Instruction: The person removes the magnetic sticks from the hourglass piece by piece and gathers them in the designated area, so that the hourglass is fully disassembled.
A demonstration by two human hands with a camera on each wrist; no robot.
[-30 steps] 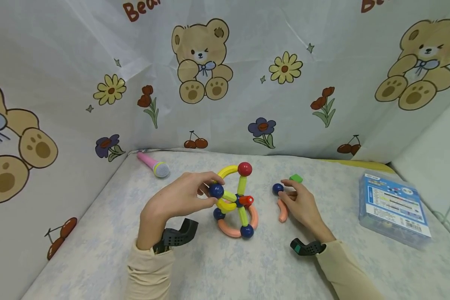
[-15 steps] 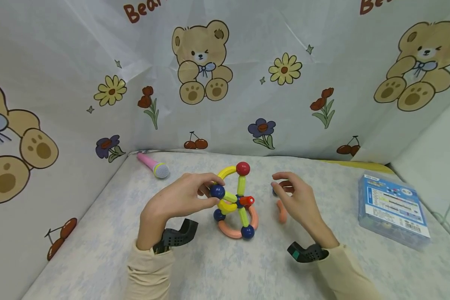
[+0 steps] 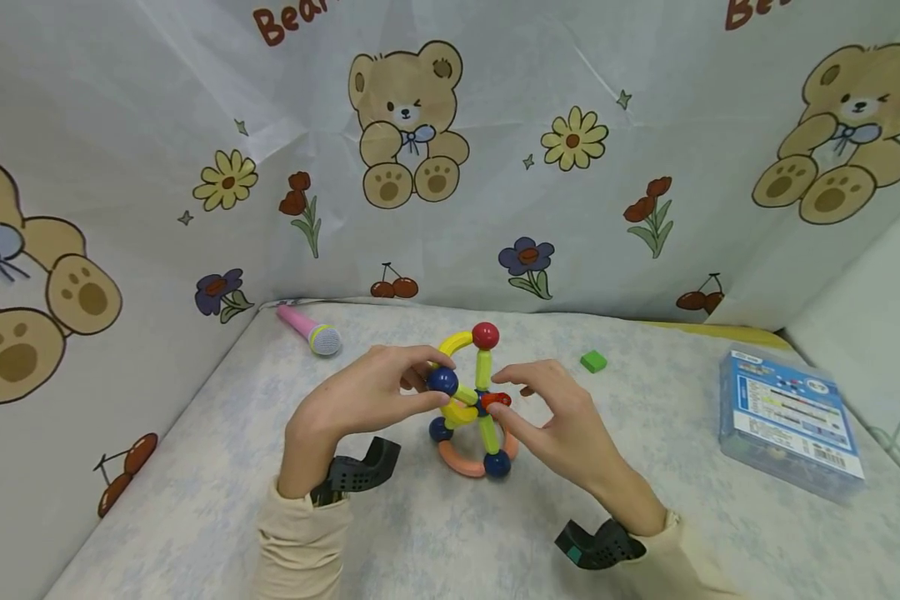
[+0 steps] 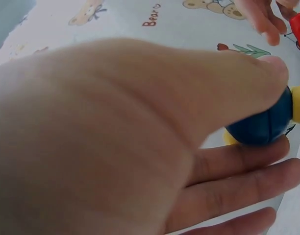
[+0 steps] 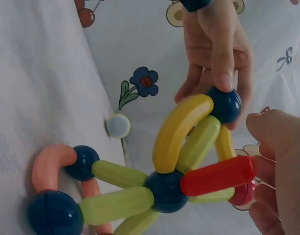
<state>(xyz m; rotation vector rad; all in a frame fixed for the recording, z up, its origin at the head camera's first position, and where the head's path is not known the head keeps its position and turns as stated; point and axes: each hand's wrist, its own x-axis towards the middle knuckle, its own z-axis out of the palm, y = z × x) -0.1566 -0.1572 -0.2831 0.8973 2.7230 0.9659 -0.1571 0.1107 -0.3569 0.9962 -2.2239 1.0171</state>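
A construction toy of balls and sticks stands on the table between both hands. My left hand (image 3: 375, 387) pinches its near-left blue ball (image 3: 442, 382) between thumb and fingers. My right hand (image 3: 562, 417) is at the short red stick (image 3: 497, 400), thumb and fingers spread around its end; no firm grip shows. From the central blue ball (image 5: 167, 191) run light green sticks and a yellow curved stick (image 5: 182, 132). A red ball (image 3: 485, 336) tops the build, and pink curved sticks (image 3: 461, 461) with a blue ball (image 3: 497, 464) form its base.
A green block (image 3: 593, 361) lies right of the build. Farther right is a clear plastic box (image 3: 791, 425) with a blue and white label. A pink toy microphone (image 3: 307, 329) lies at the back left, before a bear-patterned cloth (image 3: 487, 208).
My right hand has left the loose blue ball and pink curved stick, now out of sight, and moved left to the red stick. My left hand keeps its hold with little movement.
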